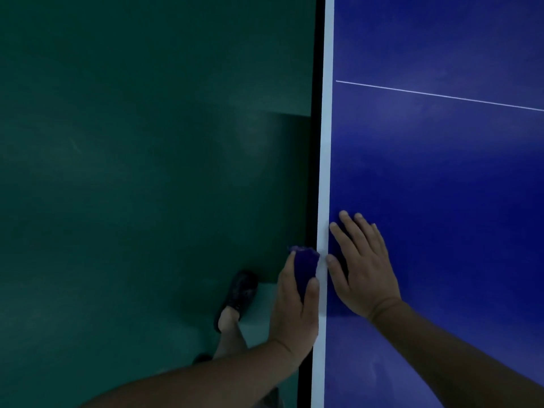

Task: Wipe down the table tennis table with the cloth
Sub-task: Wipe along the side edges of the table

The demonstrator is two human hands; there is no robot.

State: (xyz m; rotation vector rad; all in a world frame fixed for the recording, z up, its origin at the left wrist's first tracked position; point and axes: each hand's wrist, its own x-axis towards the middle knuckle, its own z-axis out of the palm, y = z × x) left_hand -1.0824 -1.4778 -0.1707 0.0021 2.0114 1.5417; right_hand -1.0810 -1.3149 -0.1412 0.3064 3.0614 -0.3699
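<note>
The left hand [295, 301] grips the purple cloth [306, 267], fingers and thumb curled round it, pressed against the side edge of the blue table [441, 172] just beside the white border line [325, 172]. The right hand [362, 269] lies flat on the tabletop, fingers [348, 228] straight and slightly spread, thumb touching the border across from the cloth. A dark shoe [240, 290] stands on the green floor [132, 172] below the left hand.

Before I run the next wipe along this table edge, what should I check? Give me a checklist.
1. Left hand's grip on the purple cloth: ok, fingers curled round it.
2. Cloth at the white edge line: ok, right beside it.
3. Right hand flat on the blue tabletop: ok.
4. Edge line ahead free of objects: ok.
5. Tabletop already clean: cannot tell, lighting is dim.
</note>
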